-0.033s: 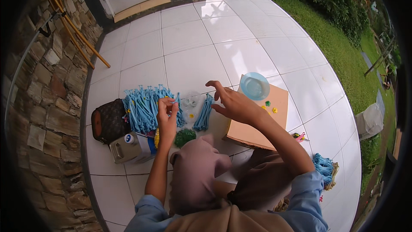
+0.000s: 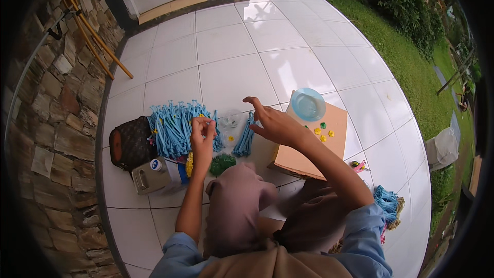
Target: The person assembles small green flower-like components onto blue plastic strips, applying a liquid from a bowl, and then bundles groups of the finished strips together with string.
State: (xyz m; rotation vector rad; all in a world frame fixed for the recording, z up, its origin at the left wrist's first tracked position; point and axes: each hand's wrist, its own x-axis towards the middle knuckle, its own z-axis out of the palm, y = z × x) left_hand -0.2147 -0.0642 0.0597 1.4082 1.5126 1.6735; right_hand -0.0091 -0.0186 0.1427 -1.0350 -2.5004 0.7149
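My left hand [image 2: 202,134] is raised in front of a wide bunch of light-blue cords [image 2: 172,131], thumb and fingertips pinched together. Whatever is between those fingertips, if anything, is too small to make out. My right hand [image 2: 275,123] is held up with its fingers curved and apart, nothing visible in it. Close to its fingertips, a smaller bundle of blue cords [image 2: 243,143] rests on the floor. Between the hands lies a clear plastic container or bag [image 2: 230,123] with a yellow bit by it. Below it sits a dark-green pile [image 2: 222,164] of small pieces.
A cardboard box [image 2: 301,162] carries a blue bowl [image 2: 307,104] and several small yellow flower-shaped pieces [image 2: 322,138]. To the left stand a brown bag [image 2: 131,144] and a metal can [image 2: 150,177]. More blue cords [image 2: 386,202] lie at right, near a pink tool [image 2: 359,166].
The view has shifted slightly. My right hand has moved a little to the left, uncovering more of the yellow pieces on the box. My left hand keeps its pinch.
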